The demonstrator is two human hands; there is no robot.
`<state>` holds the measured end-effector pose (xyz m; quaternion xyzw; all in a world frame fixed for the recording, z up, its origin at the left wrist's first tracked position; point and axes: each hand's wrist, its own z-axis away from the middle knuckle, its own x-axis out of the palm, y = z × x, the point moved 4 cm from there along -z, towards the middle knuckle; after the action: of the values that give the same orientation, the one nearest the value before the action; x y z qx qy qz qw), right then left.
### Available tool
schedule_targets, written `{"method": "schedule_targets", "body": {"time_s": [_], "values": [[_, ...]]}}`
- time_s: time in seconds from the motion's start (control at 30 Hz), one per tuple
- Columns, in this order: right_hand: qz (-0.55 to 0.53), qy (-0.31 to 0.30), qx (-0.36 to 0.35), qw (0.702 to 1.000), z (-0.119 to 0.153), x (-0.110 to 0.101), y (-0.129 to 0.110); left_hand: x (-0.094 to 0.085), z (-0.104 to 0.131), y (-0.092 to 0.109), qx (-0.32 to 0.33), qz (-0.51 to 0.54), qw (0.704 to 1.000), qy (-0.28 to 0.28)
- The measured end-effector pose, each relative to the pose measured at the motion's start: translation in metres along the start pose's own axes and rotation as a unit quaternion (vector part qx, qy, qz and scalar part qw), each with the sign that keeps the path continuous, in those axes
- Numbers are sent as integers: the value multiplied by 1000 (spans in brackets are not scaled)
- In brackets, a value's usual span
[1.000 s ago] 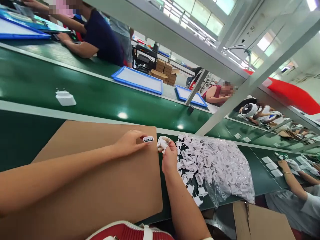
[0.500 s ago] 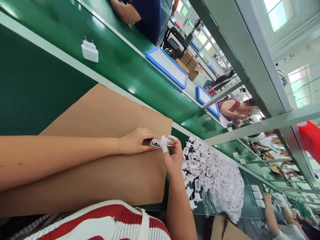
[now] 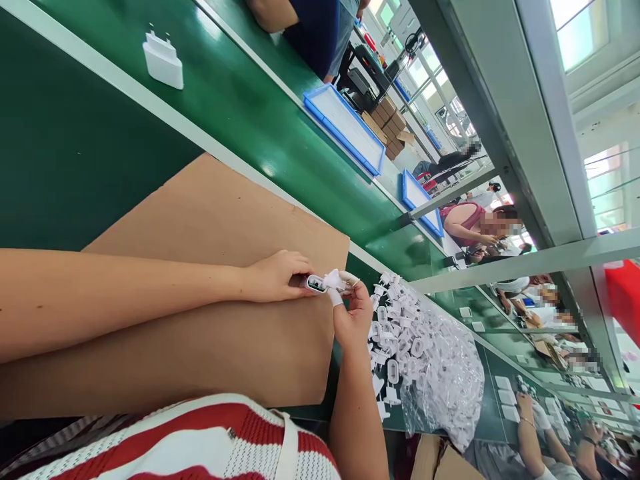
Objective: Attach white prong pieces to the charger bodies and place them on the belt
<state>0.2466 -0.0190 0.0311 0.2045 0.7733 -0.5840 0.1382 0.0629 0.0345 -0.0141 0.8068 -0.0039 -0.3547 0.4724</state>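
I am wearing a red-and-white striped top (image 3: 240,430), below a plain brown cardboard sheet (image 3: 240,353). At the sheet's right edge, I am holding a white casing (image 3: 315,285) with a dark greenish inside and a white plug piece (image 3: 332,280); my right hand (image 3: 354,312) is wearing white finger covers (image 3: 337,299). Right of the sheet, white plug parts (image 3: 393,320) are showing beside a clear bag (image 3: 447,383). Beyond the sheet, a white charger (image 3: 164,65) is contrasting with a glossy green strip (image 3: 225,107), and blue-rimmed white trays (image 3: 337,139) are showing farther off.

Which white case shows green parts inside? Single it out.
The white case in the left hand: green parts show in its open end, while the plug on the green surface shows no opening.
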Motion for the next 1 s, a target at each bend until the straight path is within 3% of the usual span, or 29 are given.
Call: {"method": "schedule_targets", "body": {"time_s": [0.1, 0.17, 0.33, 0.53, 0.83, 1.0], "values": [[119, 45, -99, 987, 0, -6, -10, 0, 0, 1, -1, 3, 1000, -3], [174, 37, -149, 973, 0, -3, -13, 0, 0, 1, -2, 0, 1000, -7], [241, -52, -195, 949, -3, 13, -10, 1, 0, 0, 3, -9, 1000, 4], [267, -41, -250, 930, -5, 16, -15, 2, 0, -1, 3, -12, 1000, 7], [330, -54, -236, 912, -6, 18, -15, 3, 0, -1, -3, 1, 1000, 4], [356, -57, -194, 912, -9, 20, -16, 2, 0, -2, -3, 8, 1000, 2]]}}
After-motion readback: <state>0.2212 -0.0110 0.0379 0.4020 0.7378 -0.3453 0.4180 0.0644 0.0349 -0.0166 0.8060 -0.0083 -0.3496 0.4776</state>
